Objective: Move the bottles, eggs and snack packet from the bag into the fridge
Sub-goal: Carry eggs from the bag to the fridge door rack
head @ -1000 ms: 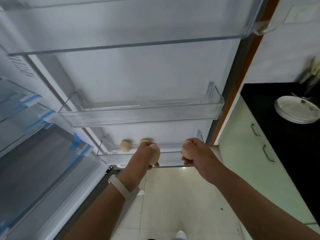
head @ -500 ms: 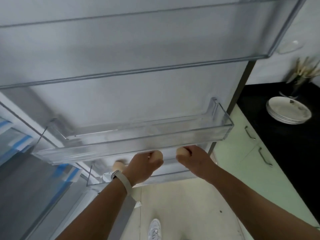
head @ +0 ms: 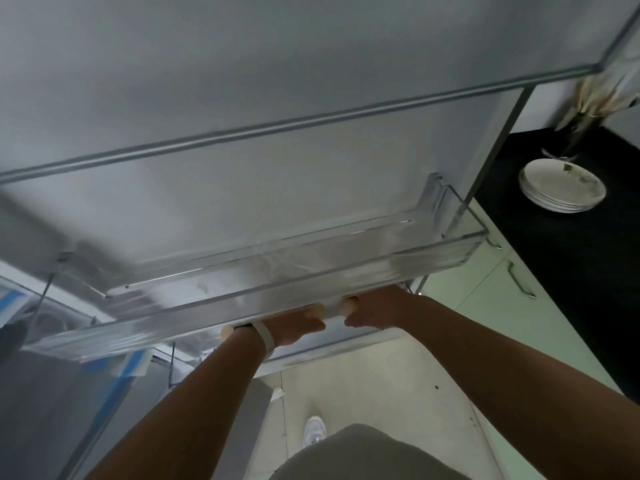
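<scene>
Eggs step: left hand grips left egg, right hand grips right egg, both at 6 o'clock by lower door bin. A third egg already in bin, 9 o'clock of left hand. No bottles, packet or bag in view; probably midway.

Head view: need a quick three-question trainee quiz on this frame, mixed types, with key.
1. True or false: the right hand wears the white wristband.
2. The left-hand egg and right-hand egg are: A) above the clear door shelf B) below it C) inside it.
3. Fill in: the stack of plates sits on the black ____.
Key: 1 false, it is by the left hand. 2 B. 3 countertop.
</scene>
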Action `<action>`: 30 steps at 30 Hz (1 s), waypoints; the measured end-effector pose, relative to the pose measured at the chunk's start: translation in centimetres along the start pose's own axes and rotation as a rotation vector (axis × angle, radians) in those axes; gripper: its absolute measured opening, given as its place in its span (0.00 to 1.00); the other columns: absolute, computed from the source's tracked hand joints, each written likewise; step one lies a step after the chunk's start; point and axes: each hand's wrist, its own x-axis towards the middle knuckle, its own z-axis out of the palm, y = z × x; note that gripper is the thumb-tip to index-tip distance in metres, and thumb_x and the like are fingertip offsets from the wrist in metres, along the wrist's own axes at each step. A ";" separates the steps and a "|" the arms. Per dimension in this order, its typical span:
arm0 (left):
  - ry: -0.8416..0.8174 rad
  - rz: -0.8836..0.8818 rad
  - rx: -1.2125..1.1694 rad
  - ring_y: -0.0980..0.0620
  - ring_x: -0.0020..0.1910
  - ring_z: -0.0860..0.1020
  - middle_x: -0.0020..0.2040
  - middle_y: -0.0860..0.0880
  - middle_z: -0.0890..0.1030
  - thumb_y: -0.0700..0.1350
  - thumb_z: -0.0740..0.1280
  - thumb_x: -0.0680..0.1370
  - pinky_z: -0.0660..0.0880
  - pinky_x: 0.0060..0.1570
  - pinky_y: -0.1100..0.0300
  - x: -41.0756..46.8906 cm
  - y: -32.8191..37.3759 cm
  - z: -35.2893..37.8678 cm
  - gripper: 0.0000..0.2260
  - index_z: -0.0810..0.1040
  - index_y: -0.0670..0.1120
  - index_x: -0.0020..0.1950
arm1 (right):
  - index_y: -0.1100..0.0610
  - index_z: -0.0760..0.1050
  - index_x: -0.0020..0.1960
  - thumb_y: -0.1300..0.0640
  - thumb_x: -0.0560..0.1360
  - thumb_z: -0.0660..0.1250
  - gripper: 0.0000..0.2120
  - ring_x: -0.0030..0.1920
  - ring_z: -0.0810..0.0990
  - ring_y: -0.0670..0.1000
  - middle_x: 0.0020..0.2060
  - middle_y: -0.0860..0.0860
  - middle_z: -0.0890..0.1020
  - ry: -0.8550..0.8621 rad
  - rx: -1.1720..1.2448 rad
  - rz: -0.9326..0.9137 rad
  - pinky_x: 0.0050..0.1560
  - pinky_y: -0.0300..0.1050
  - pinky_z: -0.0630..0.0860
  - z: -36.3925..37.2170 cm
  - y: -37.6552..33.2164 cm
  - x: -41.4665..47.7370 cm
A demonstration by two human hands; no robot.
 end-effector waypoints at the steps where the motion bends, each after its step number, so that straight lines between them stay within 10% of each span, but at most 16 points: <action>1: -0.005 0.006 0.002 0.63 0.37 0.70 0.39 0.53 0.68 0.31 0.65 0.79 0.67 0.39 0.78 0.1 -0.2 0.0 0.07 0.68 0.40 0.50 | 0.56 0.74 0.60 0.48 0.75 0.70 0.18 0.59 0.76 0.56 0.54 0.54 0.77 -0.006 -0.023 -0.025 0.60 0.50 0.72 0.0 0.1 0.2; 15: 0.037 0.013 0.626 0.49 0.54 0.72 0.60 0.45 0.76 0.47 0.69 0.78 0.62 0.50 0.61 2.6 -1.9 1.7 0.15 0.76 0.40 0.61 | 0.59 0.72 0.60 0.49 0.76 0.69 0.18 0.57 0.75 0.56 0.54 0.55 0.76 0.003 -0.172 -0.175 0.55 0.46 0.67 1.2 1.6 1.7; 23: 0.201 0.019 0.659 0.52 0.44 0.72 0.48 0.50 0.79 0.49 0.61 0.81 0.61 0.39 0.62 1.0 -1.4 1.7 0.10 0.77 0.44 0.53 | 0.54 0.72 0.62 0.47 0.76 0.68 0.19 0.61 0.75 0.54 0.59 0.51 0.77 0.107 -0.225 -0.153 0.54 0.43 0.67 0.9 1.9 1.4; 27: 0.119 -0.044 0.732 0.50 0.60 0.76 0.65 0.53 0.77 0.64 0.43 0.76 0.74 0.53 0.57 -0.1 -1.8 1.3 0.23 0.66 0.57 0.63 | 0.57 0.70 0.66 0.50 0.78 0.62 0.19 0.65 0.73 0.60 0.63 0.56 0.75 0.112 -0.282 -0.197 0.58 0.48 0.69 0.6 1.9 0.5; 30: 0.257 -0.113 0.616 0.49 0.62 0.78 0.64 0.54 0.80 0.63 0.56 0.78 0.74 0.60 0.55 -1.1 -1.8 1.1 0.20 0.72 0.60 0.67 | 0.52 0.70 0.51 0.49 0.77 0.62 0.07 0.55 0.78 0.57 0.51 0.53 0.79 0.183 -0.269 -0.237 0.48 0.45 0.71 0.4 2.2 -0.4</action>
